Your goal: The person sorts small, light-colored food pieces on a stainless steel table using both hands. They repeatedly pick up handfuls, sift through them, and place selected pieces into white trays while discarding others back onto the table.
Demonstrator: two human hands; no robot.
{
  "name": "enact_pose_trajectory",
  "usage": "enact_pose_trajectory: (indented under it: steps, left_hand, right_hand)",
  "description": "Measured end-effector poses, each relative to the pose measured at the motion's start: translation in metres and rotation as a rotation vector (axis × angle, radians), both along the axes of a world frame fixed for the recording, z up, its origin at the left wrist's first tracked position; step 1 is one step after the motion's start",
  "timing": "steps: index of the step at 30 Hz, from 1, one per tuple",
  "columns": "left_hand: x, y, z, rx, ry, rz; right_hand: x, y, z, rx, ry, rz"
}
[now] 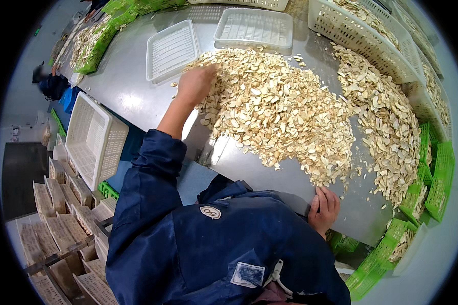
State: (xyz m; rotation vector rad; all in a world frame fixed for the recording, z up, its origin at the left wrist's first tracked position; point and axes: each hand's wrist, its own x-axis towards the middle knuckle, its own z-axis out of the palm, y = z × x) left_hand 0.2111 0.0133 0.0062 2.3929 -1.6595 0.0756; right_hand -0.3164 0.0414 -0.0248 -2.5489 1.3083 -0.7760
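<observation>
A wide heap of pale dried slices (274,110), apparently a plant or mushroom product, lies on the metal table (252,164). My left hand (198,84) reaches to the heap's upper left edge, beside a white plastic tray (172,51). Its fingers curl downward and their tips are hidden, so whether it holds slices is unclear. At the table's near edge, my right hand (324,210) rests with fingers slightly apart, their tips by the heap's lower end; no held thing shows. A second white tray (253,28) sits beyond the heap.
Another slice heap (389,133) lies at right, beside a large white perforated crate (366,42) and green baskets (441,181). An empty white crate (87,137) stands left of the table, above stacked crates (57,228). A person in dark clothing (54,85) is at far left.
</observation>
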Motion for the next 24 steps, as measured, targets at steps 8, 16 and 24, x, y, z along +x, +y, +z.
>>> enact_pose_trajectory:
  steps: [8,16,24]
  left_hand:
    - [-0.061,-0.033,0.004,0.144,-0.112,-0.092]
    - [-0.097,-0.03,0.007,0.097,0.237,-0.391]
    - [-0.031,-0.032,-0.004,-0.133,0.293,-0.234]
  right_hand:
    - [-0.001,0.0,0.001,-0.006,-0.007,0.0]
    - [0.0,-0.001,0.0,0.001,-0.015,-0.013]
    - [-0.002,-0.002,-0.004,0.0,-0.041,-0.002]
